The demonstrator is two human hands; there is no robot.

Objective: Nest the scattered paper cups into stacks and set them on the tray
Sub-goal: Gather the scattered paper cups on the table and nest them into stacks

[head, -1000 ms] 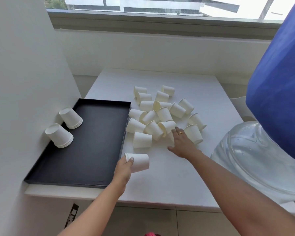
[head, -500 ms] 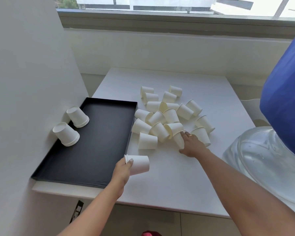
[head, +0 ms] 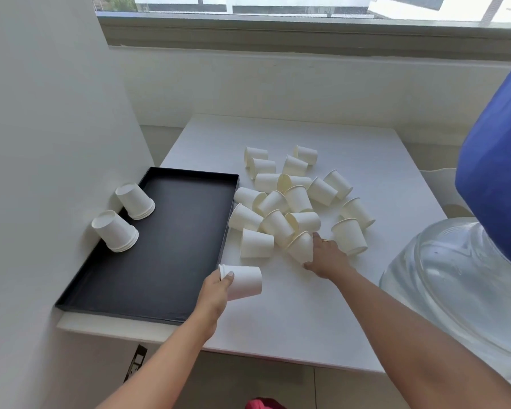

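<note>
While your left hand (head: 216, 287) grips one cup (head: 247, 280) and your right hand (head: 326, 256) grabs another cup (head: 301, 246), just two stacks (head: 115, 234) sit on the tray (head: 174, 261) off to their left; the pile (head: 281, 199) ahead isn't nested yet.

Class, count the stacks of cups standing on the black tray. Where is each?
2. The far stack sits upside down along the tray's left edge; the near stack sits upside down closer along that edge. None appears hidden.
</note>
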